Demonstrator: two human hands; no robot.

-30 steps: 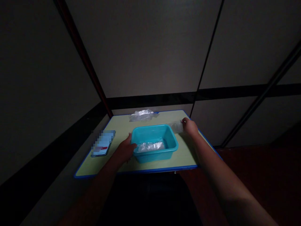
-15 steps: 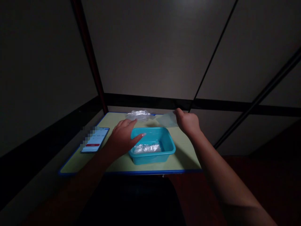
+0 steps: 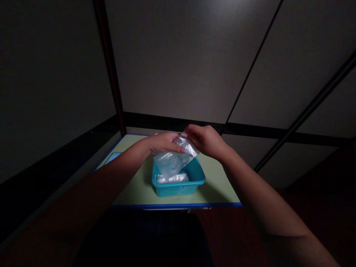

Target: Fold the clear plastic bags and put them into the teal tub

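Note:
A clear plastic bag (image 3: 171, 163) hangs tilted over the turquoise basin (image 3: 176, 190), held up between both hands. My left hand (image 3: 167, 142) grips it from the left, thumb lying across its front. At the bag's upper right edge, the fingers of my right hand (image 3: 204, 139) are pinched closed on it. Inside the basin lies more crinkled clear plastic (image 3: 174, 177), partly covered by the held bag. The plastic heap at the table's far side is almost wholly hidden behind my left hand.
The basin stands on a small pale-green table (image 3: 133, 193) with a blue edge. A phone (image 3: 112, 157) lies at the table's left, mostly behind my left forearm. Dark-trimmed panels (image 3: 178, 74) rise close behind the table.
My right hand has brought the plastic bag leftward over the basin. My left hand has moved up and right from the basin's left rim and closed on the bag.

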